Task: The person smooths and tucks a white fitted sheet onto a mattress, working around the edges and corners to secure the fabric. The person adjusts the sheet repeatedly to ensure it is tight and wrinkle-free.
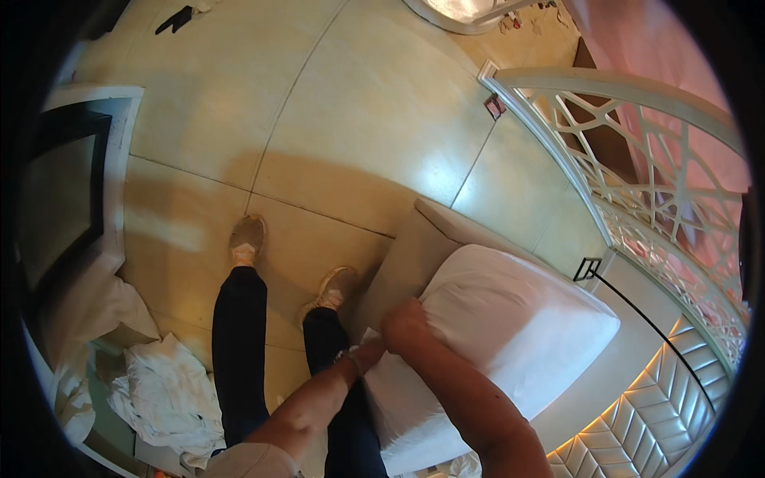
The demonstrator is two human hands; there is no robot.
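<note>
A mattress covered with a white fitted sheet (526,316) lies on an upholstered beige bed base (400,263). At the mattress's near side, my right hand (405,327) is closed in a fist on the sheet's edge. Just left of it and touching it, my left hand (372,349), with a bracelet at the wrist, grips a bit of the same sheet; a white tip of cloth shows above its fingers. The fingers themselves are largely hidden. Creases run across the sheet from my right hand.
A crumpled pile of white linen (170,388) lies at the lower left. Farther up that side is a white-framed unit with a dark panel (66,197). A white lattice partition (645,137) and a tufted silver headboard (633,418) border the right. Tiled floor (346,119) stretches ahead.
</note>
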